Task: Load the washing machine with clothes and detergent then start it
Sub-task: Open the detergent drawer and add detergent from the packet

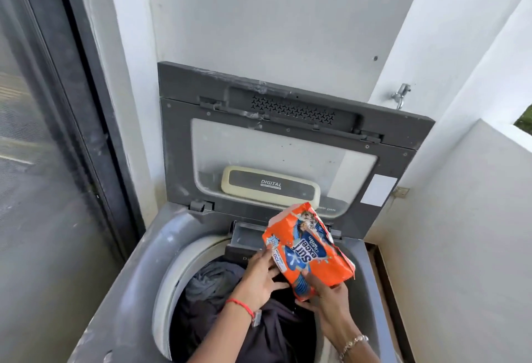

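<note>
Seen from above, two bare forearms reach over an open top-loading washing machine (pixel 135 276) with a scuffed grey plastic top. The left hand (pixel 260 279), a red thread around its wrist, rests its spread fingertips against the lower left edge of a crinkled orange detergent packet (pixel 309 250). The right hand (pixel 326 296), with a beaded bracelet at its wrist, grips the packet's bottom corner, fingers wrapped under it. The packet is glossy foil-like plastic with blue printed lettering, held tilted above the back right of the round drum opening, its torn open top pointing away toward the lid. Inside the drum lie soft, crumpled dark clothes (pixel 230 305), black and grey. Just behind the packet is a small rectangular grey detergent tray (pixel 247 236). Beyond, the lid (pixel 288 138) stands upright against a white wall, a dusty clear window in its grey frame. A metal tap (pixel 400 94) is on the wall to the right.
</note>
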`<move>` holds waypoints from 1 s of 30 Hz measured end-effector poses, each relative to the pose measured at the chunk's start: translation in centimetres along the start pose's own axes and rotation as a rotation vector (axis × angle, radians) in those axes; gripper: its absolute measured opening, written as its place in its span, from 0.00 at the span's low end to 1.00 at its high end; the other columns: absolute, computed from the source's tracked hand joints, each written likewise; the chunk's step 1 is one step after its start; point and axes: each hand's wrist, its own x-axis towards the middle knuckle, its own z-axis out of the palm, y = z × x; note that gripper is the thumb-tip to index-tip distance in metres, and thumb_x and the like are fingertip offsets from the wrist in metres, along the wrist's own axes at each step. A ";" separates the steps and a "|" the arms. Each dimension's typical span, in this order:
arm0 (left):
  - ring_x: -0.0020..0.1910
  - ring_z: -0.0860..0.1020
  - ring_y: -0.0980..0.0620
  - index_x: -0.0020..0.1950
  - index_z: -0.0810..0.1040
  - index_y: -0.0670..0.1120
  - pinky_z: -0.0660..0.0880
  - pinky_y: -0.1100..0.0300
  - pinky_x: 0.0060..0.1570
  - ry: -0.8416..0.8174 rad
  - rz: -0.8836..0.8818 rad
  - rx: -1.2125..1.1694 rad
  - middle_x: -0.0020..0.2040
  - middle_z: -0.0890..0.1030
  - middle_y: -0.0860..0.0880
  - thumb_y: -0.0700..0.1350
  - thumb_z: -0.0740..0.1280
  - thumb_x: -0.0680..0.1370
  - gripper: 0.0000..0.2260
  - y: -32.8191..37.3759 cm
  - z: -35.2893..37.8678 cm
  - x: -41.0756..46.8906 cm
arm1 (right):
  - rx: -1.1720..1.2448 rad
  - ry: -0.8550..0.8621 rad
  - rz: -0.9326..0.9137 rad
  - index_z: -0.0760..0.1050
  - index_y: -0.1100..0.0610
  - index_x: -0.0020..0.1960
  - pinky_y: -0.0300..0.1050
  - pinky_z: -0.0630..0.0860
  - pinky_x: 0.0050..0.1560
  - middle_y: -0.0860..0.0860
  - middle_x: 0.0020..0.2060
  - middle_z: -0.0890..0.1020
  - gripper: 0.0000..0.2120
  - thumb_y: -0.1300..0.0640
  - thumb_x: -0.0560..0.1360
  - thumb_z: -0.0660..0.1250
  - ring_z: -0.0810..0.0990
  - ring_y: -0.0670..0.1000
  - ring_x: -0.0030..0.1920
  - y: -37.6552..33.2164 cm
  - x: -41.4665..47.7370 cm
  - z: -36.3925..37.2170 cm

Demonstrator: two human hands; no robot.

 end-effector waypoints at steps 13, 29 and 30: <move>0.69 0.68 0.41 0.69 0.65 0.35 0.61 0.39 0.66 0.188 -0.123 -0.084 0.67 0.71 0.36 0.36 0.52 0.82 0.16 0.6 -3.4 2.0 | -0.396 0.084 -0.352 0.72 0.56 0.54 0.43 0.78 0.44 0.53 0.44 0.80 0.19 0.74 0.69 0.63 0.79 0.53 0.45 -3.6 2.8 3.2; 0.68 0.69 0.40 0.45 0.72 0.39 0.61 0.38 0.66 0.163 -0.180 -0.121 0.66 0.73 0.36 0.36 0.53 0.82 0.10 0.4 -3.0 1.2 | -0.496 0.135 -0.355 0.70 0.56 0.60 0.49 0.77 0.46 0.54 0.46 0.80 0.21 0.72 0.70 0.63 0.79 0.53 0.45 -3.8 2.8 3.2; 0.68 0.69 0.40 0.45 0.72 0.39 0.62 0.38 0.66 0.163 -0.185 -0.122 0.65 0.74 0.36 0.36 0.53 0.82 0.10 0.4 -3.0 1.2 | -0.494 0.136 -0.355 0.70 0.57 0.61 0.49 0.77 0.47 0.54 0.46 0.80 0.21 0.72 0.70 0.63 0.79 0.53 0.45 -3.9 2.7 3.3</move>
